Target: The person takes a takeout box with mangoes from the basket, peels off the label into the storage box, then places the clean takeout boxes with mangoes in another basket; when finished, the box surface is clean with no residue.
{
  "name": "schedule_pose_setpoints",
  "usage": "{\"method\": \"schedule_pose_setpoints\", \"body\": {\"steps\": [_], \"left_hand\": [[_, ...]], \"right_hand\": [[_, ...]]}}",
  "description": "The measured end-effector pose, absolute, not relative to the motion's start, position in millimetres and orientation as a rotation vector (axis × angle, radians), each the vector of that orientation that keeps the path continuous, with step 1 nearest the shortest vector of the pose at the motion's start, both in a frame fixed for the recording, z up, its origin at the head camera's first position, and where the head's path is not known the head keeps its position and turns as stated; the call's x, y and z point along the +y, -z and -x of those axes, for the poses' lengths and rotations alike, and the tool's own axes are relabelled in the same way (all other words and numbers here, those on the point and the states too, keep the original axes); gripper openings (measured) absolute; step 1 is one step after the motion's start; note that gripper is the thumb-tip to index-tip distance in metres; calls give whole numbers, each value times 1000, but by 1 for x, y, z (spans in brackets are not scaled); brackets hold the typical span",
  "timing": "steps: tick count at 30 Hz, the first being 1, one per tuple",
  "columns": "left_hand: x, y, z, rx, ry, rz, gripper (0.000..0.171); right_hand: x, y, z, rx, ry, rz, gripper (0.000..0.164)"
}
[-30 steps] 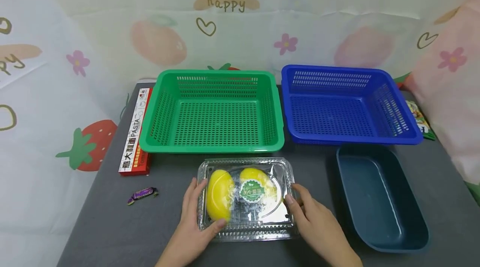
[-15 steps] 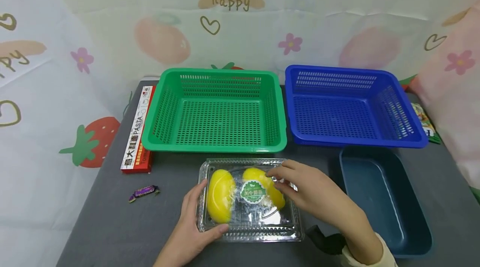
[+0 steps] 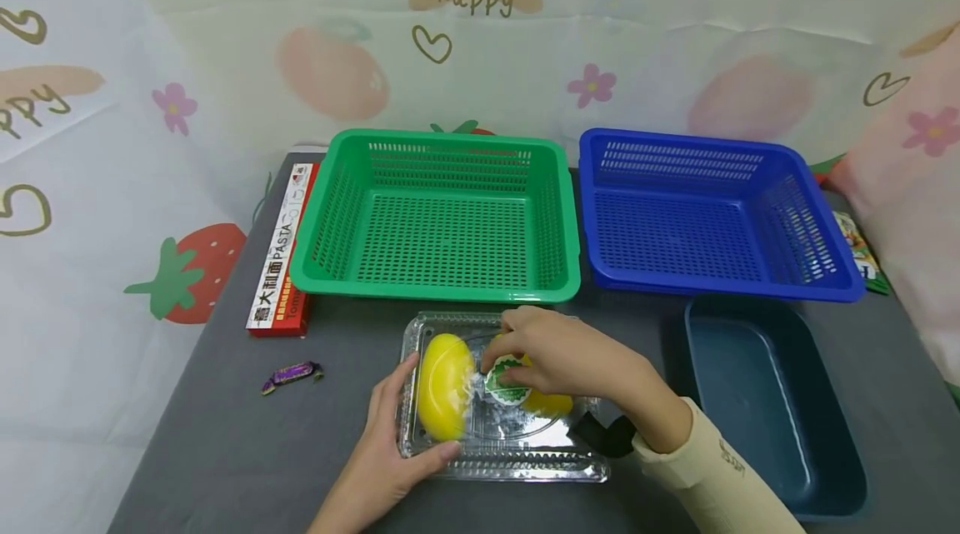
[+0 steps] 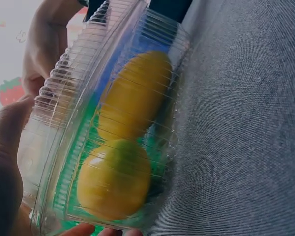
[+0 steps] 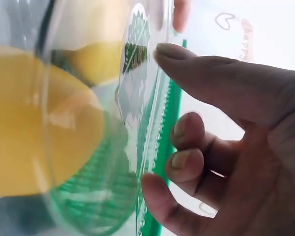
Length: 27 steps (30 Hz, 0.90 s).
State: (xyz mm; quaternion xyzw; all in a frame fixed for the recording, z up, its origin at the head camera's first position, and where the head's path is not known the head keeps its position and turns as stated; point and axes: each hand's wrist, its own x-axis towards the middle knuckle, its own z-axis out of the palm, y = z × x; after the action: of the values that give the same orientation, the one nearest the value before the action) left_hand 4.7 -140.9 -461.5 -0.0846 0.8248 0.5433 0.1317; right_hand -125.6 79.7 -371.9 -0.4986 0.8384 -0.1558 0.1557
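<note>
A clear plastic clamshell container (image 3: 525, 467) lies on the grey table in the head view, with two yellow fruits (image 3: 444, 388) under its lid. My left hand (image 3: 386, 442) grips its left side, thumb over the front corner of the lid; the left wrist view shows fingertips at the container's lower edge. Over the lid's right half reaches my right hand (image 3: 566, 355), covering much of the right fruit. Its bent fingers and thumb are at the round green-and-white sticker (image 3: 501, 384). In the right wrist view, the thumb (image 5: 174, 53) is at the sticker's edge, apart from the other fingers.
Behind the container stand a green basket (image 3: 450, 288) and a blue basket (image 3: 720, 284). A dark blue tub (image 3: 832, 467) is at right. A pasta box (image 3: 281, 251) and a purple wrapped candy (image 3: 292, 376) lie left. A green packet (image 3: 862, 255) sits far right.
My right hand has left the container's right side and moved up and left over the lid to the sticker. The left hand keeps its grip. The head view has shifted slightly.
</note>
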Motion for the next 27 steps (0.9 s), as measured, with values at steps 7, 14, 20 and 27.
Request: {"method": "schedule_pose_setpoints", "body": {"steps": [7,14,20,27], "left_hand": [[-140,466,-4,2409,-1601,246,96],[-138,471,-7,2434,-1614,250,95],[-137,472,-9,2442,-1622,265,95],[-136,473,-9,2461,-1620,251,93]], "right_hand": [[75,375,129,2385,387,1476,17],[73,377,125,2390,388,1424,15],[71,378,126,2372,406,1400,14],[72,379,125,2371,423,1393,12]]}}
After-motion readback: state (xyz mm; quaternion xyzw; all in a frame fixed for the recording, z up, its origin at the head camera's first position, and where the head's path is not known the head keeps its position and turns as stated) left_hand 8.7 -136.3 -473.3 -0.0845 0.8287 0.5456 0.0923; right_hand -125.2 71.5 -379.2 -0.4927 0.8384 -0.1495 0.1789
